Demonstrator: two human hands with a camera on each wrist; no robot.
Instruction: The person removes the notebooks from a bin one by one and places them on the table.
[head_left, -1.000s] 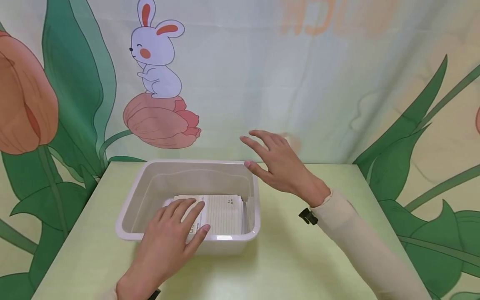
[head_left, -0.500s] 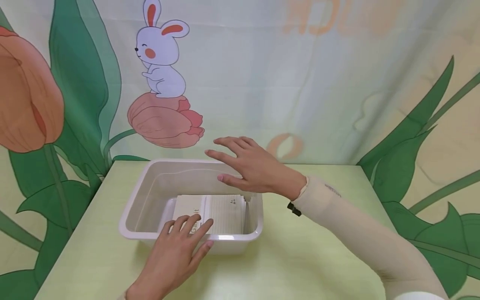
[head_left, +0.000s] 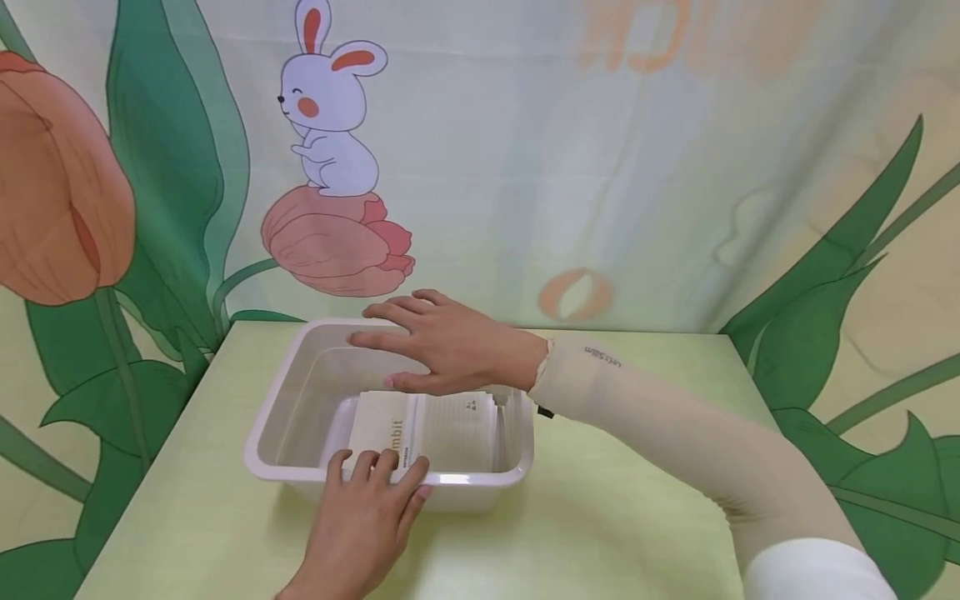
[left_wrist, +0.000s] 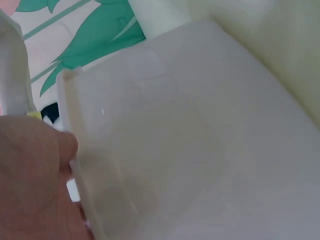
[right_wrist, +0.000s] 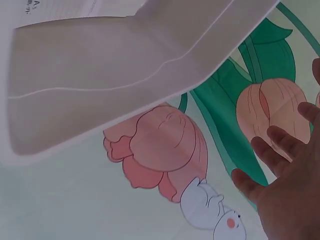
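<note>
A pale grey plastic basin [head_left: 261, 433] stands on the table, its outer wall [left_wrist: 200, 130] filling much of the left wrist view. Notebooks [head_left: 459, 433] with cream and lined covers lie inside, toward its right end. My left hand [head_left: 358, 525] holds the front rim, fingers hooked over it and thumb at the outside. Above the basin's far side reaches my right hand [head_left: 453, 346], fingers spread and holding nothing. In the right wrist view this hand [right_wrist: 290, 195] appears apart from the basin's rim. The right hand and forearm cover part of the far rim.
The light green table [head_left: 615, 500] extends right of the basin and in front of it. Behind hangs a cloth backdrop [head_left: 495, 167] printed with tulips and a rabbit, close to the table's back edge.
My right hand has moved left, from beside the basin to above its far side. My left hand has drawn back from over the notebooks to the front rim, its fingers now curled over it.
</note>
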